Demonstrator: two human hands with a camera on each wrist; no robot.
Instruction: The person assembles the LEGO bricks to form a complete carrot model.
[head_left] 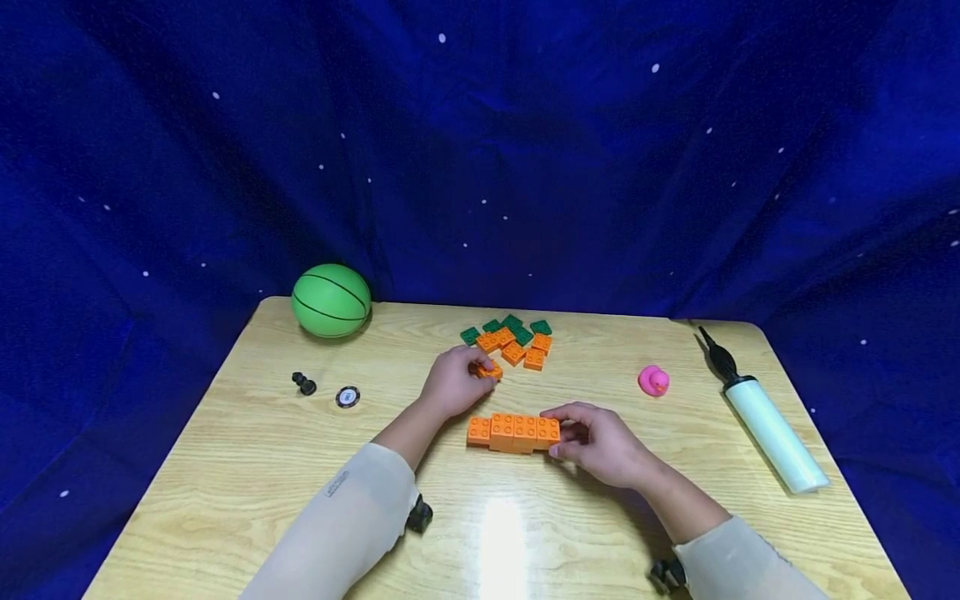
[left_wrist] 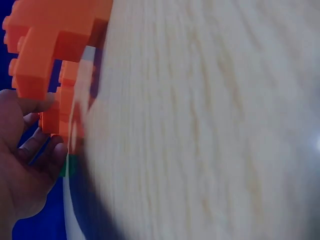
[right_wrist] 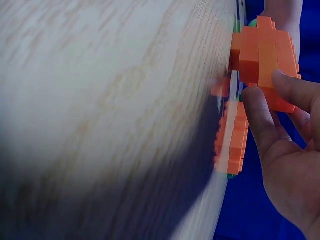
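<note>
My left hand [head_left: 455,383] pinches a single orange building brick [head_left: 491,372] between thumb and fingers, just in front of the pile of loose bricks. Nearer to me lies a row of orange bricks joined together [head_left: 513,433], studs up, stepped along its underside. Its right end is held by my right hand [head_left: 607,446]; the right wrist view shows the thumb on one face of the joined row [right_wrist: 270,60] and fingers under and behind it. In the left wrist view, the left fingers partly hide the small brick, and the joined row [left_wrist: 32,75] looms close to the camera.
Several loose orange bricks [head_left: 513,353] and green bricks [head_left: 512,322] lie at the table's back middle. Leftward are a green ball [head_left: 331,301], a black pawn-shaped piece [head_left: 303,384] and a poker chip [head_left: 348,397]. A pink rubber duck [head_left: 654,381] and a hand pump [head_left: 776,433] lie rightward.
</note>
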